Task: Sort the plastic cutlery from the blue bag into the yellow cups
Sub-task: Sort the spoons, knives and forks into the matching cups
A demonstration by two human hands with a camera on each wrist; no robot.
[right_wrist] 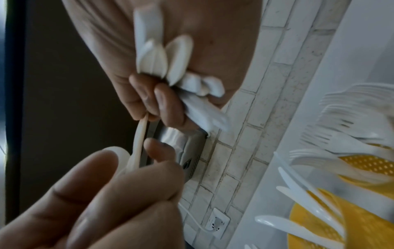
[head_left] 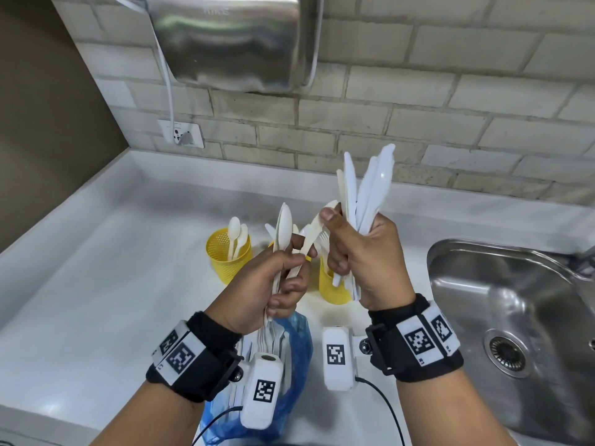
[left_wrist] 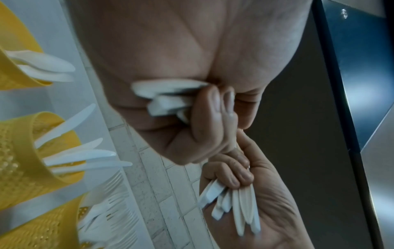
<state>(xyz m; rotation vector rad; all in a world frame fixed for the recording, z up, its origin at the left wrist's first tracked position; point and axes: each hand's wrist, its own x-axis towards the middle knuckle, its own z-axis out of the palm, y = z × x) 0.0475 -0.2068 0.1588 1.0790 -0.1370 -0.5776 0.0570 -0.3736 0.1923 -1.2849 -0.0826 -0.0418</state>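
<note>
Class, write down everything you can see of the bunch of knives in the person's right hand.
The bunch of knives is white plastic, glossy, several flat pieces with long tapered blades, some finely serrated. They stand roughly upright, blades fanning up and apart before the brick wall. The right hand grips them around the handles, fingers curled round; the rounded handle ends poke out below the fist. They hang above the counter, clear of the yellow cups.

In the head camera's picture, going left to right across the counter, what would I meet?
Wall socket → yellow cup with spoons → left hand gripping spoons → right hand gripping knives → steel sink.
</note>
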